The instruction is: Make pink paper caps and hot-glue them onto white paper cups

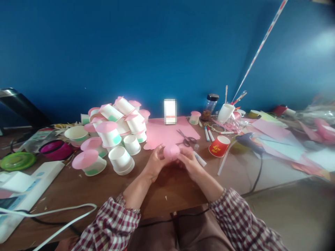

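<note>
Between my two hands is a small round pink paper piece (171,151), perhaps curved into a shallow cap. My left hand (155,162) pinches its left edge, and my right hand (190,161) pinches the right edge; some fingertips are hidden behind it. Just beyond lies a large pink paper sheet (162,130) with scissors (187,139) on its right side. A stack of white paper cups (120,159) stands to the left of my left hand. Behind it are piled several cups with pink paper tops (108,134) and green patches.
On the right are a red paper cup (220,145), a glue gun (248,141) with a black cord, markers (209,133), and a lidded jar (210,106). A white power strip (31,191) and a white cable (70,209) lie at the left. A blue wall (157,52) rises behind.
</note>
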Available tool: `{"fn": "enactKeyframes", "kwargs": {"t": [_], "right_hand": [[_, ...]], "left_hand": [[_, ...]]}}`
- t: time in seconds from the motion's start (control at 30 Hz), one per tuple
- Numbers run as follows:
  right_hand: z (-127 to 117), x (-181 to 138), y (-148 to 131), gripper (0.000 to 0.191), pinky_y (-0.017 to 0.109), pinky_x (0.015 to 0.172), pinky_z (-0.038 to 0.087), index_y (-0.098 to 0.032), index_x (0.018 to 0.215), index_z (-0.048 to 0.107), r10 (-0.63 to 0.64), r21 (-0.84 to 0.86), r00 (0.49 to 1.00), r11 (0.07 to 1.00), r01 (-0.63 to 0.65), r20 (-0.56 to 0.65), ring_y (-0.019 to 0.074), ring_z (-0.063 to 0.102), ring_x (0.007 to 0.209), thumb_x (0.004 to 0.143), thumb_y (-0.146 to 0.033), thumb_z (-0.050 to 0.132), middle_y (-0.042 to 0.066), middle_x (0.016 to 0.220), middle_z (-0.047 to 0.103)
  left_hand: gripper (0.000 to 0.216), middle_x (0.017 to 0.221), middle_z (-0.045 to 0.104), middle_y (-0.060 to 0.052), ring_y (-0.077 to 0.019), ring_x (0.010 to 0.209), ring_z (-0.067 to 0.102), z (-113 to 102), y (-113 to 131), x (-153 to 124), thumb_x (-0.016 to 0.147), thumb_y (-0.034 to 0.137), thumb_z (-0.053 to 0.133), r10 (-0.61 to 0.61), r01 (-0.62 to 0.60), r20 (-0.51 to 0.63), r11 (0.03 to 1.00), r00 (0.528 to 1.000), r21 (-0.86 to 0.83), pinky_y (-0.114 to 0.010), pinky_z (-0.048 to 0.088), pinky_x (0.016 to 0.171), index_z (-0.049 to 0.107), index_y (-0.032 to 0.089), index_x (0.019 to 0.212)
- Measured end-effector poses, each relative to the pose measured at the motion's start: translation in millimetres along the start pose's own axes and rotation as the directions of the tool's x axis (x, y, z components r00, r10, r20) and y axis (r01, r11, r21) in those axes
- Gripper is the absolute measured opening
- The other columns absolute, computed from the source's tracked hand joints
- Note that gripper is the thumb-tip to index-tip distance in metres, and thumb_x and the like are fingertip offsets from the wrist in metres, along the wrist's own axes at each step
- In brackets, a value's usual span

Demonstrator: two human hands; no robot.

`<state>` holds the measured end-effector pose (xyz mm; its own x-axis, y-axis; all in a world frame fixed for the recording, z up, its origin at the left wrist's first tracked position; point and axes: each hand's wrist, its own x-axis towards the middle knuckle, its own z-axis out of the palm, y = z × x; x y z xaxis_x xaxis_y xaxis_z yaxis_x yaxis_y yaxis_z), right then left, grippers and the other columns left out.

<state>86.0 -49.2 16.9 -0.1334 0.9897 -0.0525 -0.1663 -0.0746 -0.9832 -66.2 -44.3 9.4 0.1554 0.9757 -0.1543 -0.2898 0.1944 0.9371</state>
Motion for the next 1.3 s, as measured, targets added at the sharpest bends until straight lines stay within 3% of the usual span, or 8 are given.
{"fn": "enactKeyframes", "kwargs": {"t": [0.17,0.33,0.5,0.63,0.73,0.87,1.07,1.3], "right_hand": [[-4.4,7.6,0.0,0.028,0.021,0.045,0.034,-0.019,0.072,0.059,-0.009,0.029,0.997,1.000,0.011,-0.077,0.0101,0.047,0.052,0.063,-0.042,0.072,-0.002,0.061,0.055],[0.0,27.2,-14.2,0.030,0.019,0.037,0.027,-0.020,0.064,0.049,-0.036,0.040,0.972,0.998,0.046,-0.233,0.0061,0.038,0.041,0.062,-0.040,0.070,-0.005,0.050,0.046],[21.0,61.2,-12.7,0.020,0.017,0.039,0.033,-0.020,0.064,0.049,-0.034,-0.100,0.964,0.995,0.008,-0.262,0.0067,0.045,0.043,0.065,-0.035,0.062,-0.005,0.051,0.049],[29.5,86.5,-1.7,0.011,0.020,0.040,0.035,-0.018,0.069,0.055,-0.057,-0.261,0.965,0.965,-0.012,-0.256,0.0083,0.045,0.040,0.066,-0.027,0.061,-0.004,0.050,0.053],[22.9,92.3,2.9,0.027,0.023,0.043,0.039,-0.015,0.091,0.060,-0.102,-0.402,0.959,0.916,-0.014,-0.265,0.0106,0.050,0.044,0.065,-0.020,0.062,0.000,0.062,0.062],[8.9,82.6,2.0,0.035,0.025,0.050,0.045,-0.016,0.107,0.057,-0.177,-0.555,0.964,0.831,0.039,-0.198,0.0120,0.056,0.052,0.073,-0.023,0.057,0.004,0.081,0.066],[10.9,71.2,-5.9,0.015,0.030,0.074,0.046,-0.018,0.089,0.065,-0.221,-0.785,0.975,0.602,0.145,0.011,0.0193,0.063,0.080,0.076,-0.021,0.060,0.007,0.086,0.069],[34.7,86.4,-7.0,0.026,0.033,0.083,0.042,-0.017,0.104,0.064,-0.151,-0.940,0.973,0.268,0.211,0.175,0.0249,0.060,0.097,0.079,-0.020,0.056,0.011,0.102,0.068]], "left_hand": [[0.085,0.086,0.067,-0.006,-0.0163,0.076,0.064,1.6,-3.5,-1.4,0.059,0.031,0.081,0.035,-0.033,-0.016,0.997,0.999,0.070,-0.026,0.051,0.064,0.035,0.019,0.130],[0.046,0.064,0.059,-0.001,-0.0100,0.049,0.053,3.5,-9.0,-1.2,0.071,0.050,0.066,0.123,-0.094,-0.118,0.969,0.985,0.227,-0.019,0.040,0.040,0.053,0.015,0.096],[0.035,0.058,0.056,0.002,-0.0092,0.044,0.050,-0.2,-12.0,1.5,0.076,0.050,0.060,0.293,-0.242,-0.148,0.926,0.945,0.289,-0.018,0.038,0.039,0.055,0.017,0.088],[0.030,0.059,0.057,0.002,-0.0099,0.044,0.051,-3.8,-13.7,3.7,0.077,0.044,0.059,0.302,-0.242,-0.156,0.918,0.940,0.314,-0.020,0.039,0.041,0.055,0.017,0.089],[0.026,0.059,0.057,0.002,-0.0103,0.044,0.051,-4.8,-15.4,4.7,0.077,0.041,0.060,0.289,-0.229,-0.154,0.920,0.945,0.317,-0.020,0.038,0.043,0.056,0.018,0.089],[0.018,0.064,0.061,-0.001,-0.0120,0.051,0.053,-2.9,-16.9,3.0,0.074,0.033,0.062,0.309,-0.256,-0.086,0.890,0.947,0.378,-0.023,0.041,0.051,0.062,0.018,0.085],[0.010,0.079,0.067,-0.004,-0.0173,0.071,0.060,1.3,-15.0,-1.3,0.077,0.022,0.057,0.413,-0.374,0.067,0.730,0.908,0.572,-0.027,0.044,0.066,0.064,0.020,0.082],[0.009,0.076,0.066,-0.005,-0.0173,0.068,0.059,-1.9,-14.0,0.1,0.077,0.019,0.053,0.411,-0.293,-0.002,0.654,0.912,0.697,-0.028,0.043,0.065,0.062,0.016,0.079]]}}
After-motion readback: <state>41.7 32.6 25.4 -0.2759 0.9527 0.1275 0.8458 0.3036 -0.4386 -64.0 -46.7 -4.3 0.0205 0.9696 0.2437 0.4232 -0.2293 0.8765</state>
